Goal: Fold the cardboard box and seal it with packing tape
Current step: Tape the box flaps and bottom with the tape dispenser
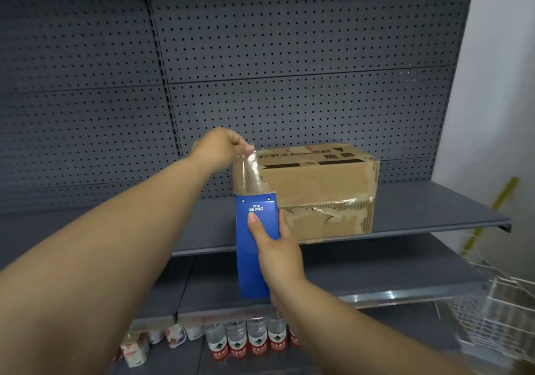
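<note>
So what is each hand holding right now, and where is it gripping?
The left hand pinches the free end of the clear tape. The right hand grips the blue tape dispenser around its middle, thumb on its face.

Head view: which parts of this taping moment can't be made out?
- Tape roll: hidden by the blue dispenser casing in the right hand.
- Cardboard box top print: foreshortened, unreadable.
- Box's left end: behind the tape strip pinched by the left hand.
- Wire basket: blurred, cut off right.
</note>
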Motion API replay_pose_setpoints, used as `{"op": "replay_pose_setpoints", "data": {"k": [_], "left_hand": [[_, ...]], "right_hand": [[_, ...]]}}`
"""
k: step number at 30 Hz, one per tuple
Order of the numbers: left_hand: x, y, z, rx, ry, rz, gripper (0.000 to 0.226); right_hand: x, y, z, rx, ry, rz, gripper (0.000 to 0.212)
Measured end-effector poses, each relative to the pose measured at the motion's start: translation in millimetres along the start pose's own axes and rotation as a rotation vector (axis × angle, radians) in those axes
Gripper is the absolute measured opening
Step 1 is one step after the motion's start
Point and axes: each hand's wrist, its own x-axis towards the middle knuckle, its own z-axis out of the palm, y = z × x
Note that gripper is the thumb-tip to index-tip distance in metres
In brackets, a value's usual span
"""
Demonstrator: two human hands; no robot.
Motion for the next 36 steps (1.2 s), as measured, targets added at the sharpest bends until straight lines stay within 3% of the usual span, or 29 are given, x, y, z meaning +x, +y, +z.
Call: {"op": "replay_pose_setpoints", "data": {"k": [21, 25, 29, 32, 36], "left_hand": [[52.2, -44.5, 57.9, 0.401, 0.116, 0.04, 0.026], [52.2, -45.5, 62.0, 0.489, 0.14, 0.015, 0.033], [49.5, -42.4, 58.6, 0.45, 0.223, 0.103, 0.055], [44.8, -41.6, 61.1, 0.587, 0.156, 0.336, 0.026], [32.6, -48.0, 63.8, 0.635, 0.032, 0.336, 0.052]], "right_hand": [[55.8, 28.0, 19.6, -0.094, 0.02, 0.093, 0.085], [60.0, 27.9, 15.3, -0.096, 0.023, 0.1, 0.076], [60.3, 29.8, 16.1, -0.09, 0.029, 0.109, 0.075], [58.6, 30.3, 18.9, -0.062, 0.031, 0.122, 0.075], [56.4, 26.2, 18.5, -0.041, 0.01, 0.134, 0.073]]}}
